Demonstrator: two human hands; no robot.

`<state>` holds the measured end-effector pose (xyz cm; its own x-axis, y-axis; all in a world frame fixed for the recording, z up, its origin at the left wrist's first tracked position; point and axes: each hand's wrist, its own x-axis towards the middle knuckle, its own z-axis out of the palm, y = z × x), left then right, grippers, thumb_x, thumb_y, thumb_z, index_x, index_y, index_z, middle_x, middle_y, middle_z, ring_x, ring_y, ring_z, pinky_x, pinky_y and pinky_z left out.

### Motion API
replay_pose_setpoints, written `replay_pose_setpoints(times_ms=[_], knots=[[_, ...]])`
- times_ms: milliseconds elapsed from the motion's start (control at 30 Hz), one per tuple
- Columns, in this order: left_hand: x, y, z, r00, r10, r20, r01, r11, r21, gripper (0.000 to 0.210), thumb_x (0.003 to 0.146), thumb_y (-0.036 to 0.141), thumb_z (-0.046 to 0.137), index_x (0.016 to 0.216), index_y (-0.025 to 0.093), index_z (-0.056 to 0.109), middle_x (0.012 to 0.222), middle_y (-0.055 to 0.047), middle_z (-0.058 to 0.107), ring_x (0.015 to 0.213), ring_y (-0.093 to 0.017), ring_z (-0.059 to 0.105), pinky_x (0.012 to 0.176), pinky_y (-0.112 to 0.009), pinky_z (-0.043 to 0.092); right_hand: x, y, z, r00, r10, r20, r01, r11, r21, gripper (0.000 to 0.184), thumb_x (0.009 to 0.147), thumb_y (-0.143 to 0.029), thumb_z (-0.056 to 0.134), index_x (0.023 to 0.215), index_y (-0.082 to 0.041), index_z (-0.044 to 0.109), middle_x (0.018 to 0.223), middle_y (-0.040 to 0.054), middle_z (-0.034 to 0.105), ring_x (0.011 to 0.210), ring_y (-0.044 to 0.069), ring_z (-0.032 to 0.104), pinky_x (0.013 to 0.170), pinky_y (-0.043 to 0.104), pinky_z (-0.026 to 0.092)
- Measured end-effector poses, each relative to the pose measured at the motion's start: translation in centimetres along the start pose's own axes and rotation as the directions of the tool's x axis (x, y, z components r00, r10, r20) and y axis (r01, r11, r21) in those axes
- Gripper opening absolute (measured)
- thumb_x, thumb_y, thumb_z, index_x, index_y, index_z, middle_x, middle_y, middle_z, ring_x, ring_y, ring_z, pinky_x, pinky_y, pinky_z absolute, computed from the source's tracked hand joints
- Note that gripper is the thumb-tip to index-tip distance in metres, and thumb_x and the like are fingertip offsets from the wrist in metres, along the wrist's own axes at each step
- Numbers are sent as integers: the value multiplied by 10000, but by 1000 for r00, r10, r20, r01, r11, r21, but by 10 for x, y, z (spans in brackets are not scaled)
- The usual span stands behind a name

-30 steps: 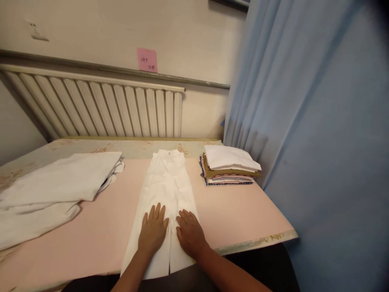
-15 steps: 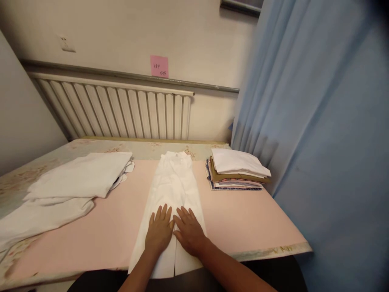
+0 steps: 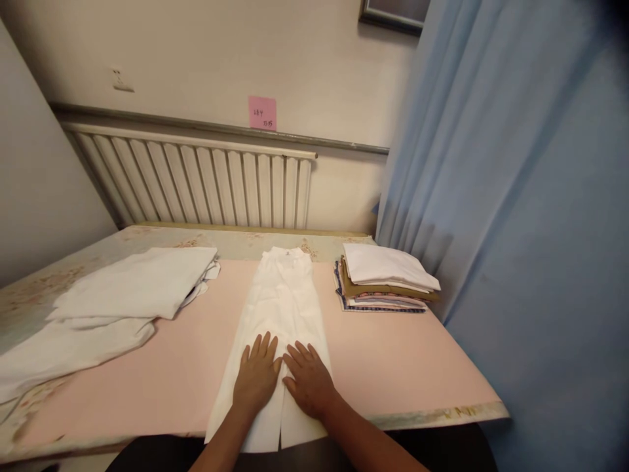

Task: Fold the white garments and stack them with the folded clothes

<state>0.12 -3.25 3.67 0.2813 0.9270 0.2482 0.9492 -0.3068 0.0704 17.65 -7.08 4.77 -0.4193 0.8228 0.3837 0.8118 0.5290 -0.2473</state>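
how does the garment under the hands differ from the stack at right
The white garment lies flat; the folded stack is thick and layered. The garment is white, the stack multicoloured. Left hand and right hand touch the garment, not the stack. Both items lie on the pink cover.

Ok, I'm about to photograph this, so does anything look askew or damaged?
Nothing looks spilled or damaged. The white pile on the left lies loosely, edges uneven, so it looks untidy against the folded stack on the right. The central white garment lies flat, slightly wrinkled.

Pink note (image 3: 262, 113) above a pale ribbed radiator (image 3: 208, 180), blue curtain (image 3: 521, 216) at right.
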Motion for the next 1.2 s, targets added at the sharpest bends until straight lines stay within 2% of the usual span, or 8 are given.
replay_pose_setpoints(times_ms=[233, 1000, 1200], knots=[[-1, -1, 3, 1000, 4, -15, -3, 1000, 6, 518, 936, 382, 326, 1408, 196, 431, 1505, -82, 366, 1399, -287, 292, 1106, -518, 253, -2, 2, 2, 1000, 6, 16, -7, 999, 46, 437, 939, -406, 478, 1347, -248, 475, 1447, 34, 447, 1385, 240, 305, 1158, 486, 209], [-3, -8, 16, 992, 30, -126, -32, 999, -13, 504, 941, 398, 321, 1388, 209, 460, 1480, -92, 410, 1381, -289, 327, 1096, -512, 265, -2, 5, 9, 1000, -1, -28, 1, 1000, 19, 408, 943, -370, 473, 1335, -258, 496, 1423, 24, 478, 1366, 232, 345, 1148, 479, 245], [-3, -6, 13, 994, 23, -109, -23, 1000, -1, 495, 937, 376, 329, 1381, 206, 466, 1480, -86, 412, 1380, -287, 330, 1092, -508, 272, -2, 4, 7, 1000, 3, -25, -2, 1000, 24, 410, 936, -362, 484, 1334, -263, 498, 1423, 25, 479, 1365, 231, 348, 1146, 474, 253]])
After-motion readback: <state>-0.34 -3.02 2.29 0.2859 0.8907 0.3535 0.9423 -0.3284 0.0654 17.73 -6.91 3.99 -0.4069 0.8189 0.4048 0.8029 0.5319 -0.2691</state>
